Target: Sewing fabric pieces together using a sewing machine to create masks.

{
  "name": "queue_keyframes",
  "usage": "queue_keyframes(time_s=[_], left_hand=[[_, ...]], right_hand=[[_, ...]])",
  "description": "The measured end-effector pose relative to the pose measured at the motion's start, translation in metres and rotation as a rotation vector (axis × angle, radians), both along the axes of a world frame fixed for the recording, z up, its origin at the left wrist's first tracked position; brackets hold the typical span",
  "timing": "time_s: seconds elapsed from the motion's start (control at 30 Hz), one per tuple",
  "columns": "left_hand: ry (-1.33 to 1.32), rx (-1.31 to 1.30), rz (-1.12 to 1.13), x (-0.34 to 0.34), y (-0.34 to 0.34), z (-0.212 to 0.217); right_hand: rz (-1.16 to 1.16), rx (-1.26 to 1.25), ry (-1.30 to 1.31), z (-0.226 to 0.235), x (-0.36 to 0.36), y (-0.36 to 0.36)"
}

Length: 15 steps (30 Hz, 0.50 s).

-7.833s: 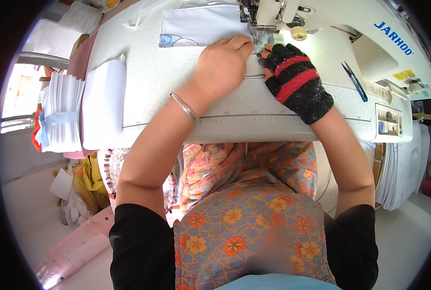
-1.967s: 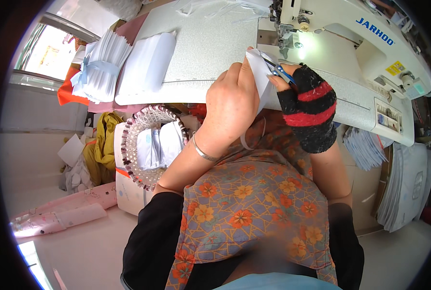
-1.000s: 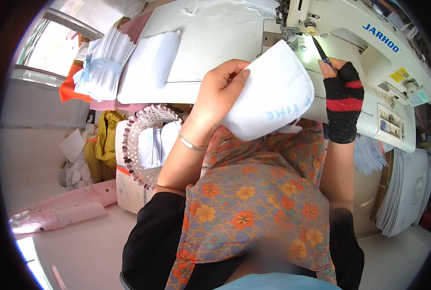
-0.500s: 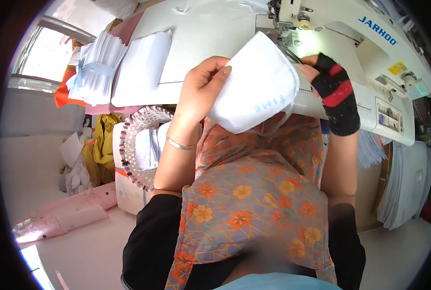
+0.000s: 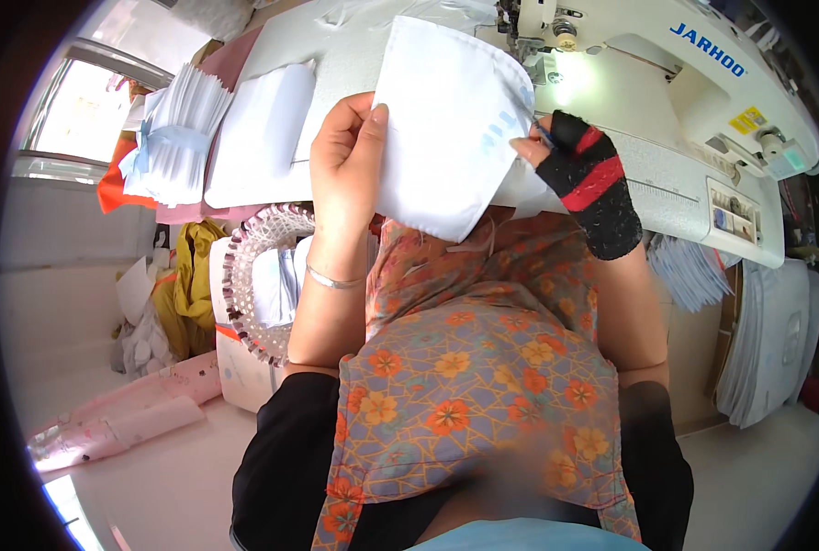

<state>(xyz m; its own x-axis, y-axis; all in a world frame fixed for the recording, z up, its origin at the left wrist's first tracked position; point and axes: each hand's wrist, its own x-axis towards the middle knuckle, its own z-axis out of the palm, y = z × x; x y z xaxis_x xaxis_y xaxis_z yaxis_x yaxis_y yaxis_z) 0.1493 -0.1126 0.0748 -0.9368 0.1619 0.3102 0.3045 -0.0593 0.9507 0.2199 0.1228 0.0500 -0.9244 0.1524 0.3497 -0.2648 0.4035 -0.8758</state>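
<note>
Broadly, a white sewing table (image 5: 336, 55) fills the upper part of the view, and a white sewing machine (image 5: 667, 101) stands on its right side, its lamp lit near the needle. On the table's left part lies a flat stack of white fabric pieces (image 5: 258, 147), and further left sits a bundle of white pieces (image 5: 175, 138) tied round with a pale blue band. Below the table edge, on the person's left, a round basket (image 5: 263, 275) with a beaded pink rim holds more white pieces, and yellow cloth (image 5: 189, 275) is heaped beside it. More white sheets (image 5: 768, 340) hang stacked at the far right.

Held up between table and body is a white folded mask (image 5: 446, 119), cup-shaped, with faint blue marks near its right edge. The left hand (image 5: 347, 156), bare, with a thin bangle at the wrist, is closed on the mask's left edge, thumb on the near face and fingers behind. The right hand (image 5: 579, 170), in a black fingerless glove with red stripes, pinches the mask's right edge with its fingertips; a small blue tool (image 5: 543, 136) shows at those fingertips, too hidden to tell what it is
</note>
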Motion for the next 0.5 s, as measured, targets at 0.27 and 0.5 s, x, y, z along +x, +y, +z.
queue_keyframes(time_s=[0.27,0.5], left_hand=[[-0.055,0.006,0.084,-0.022,-0.022,-0.02],[-0.096,0.055,0.125,-0.023,-0.054,-0.031]], right_hand=[[0.067,-0.076,-0.007,0.042,-0.002,0.007],[0.134,0.125,0.13,0.082,-0.054,-0.002]])
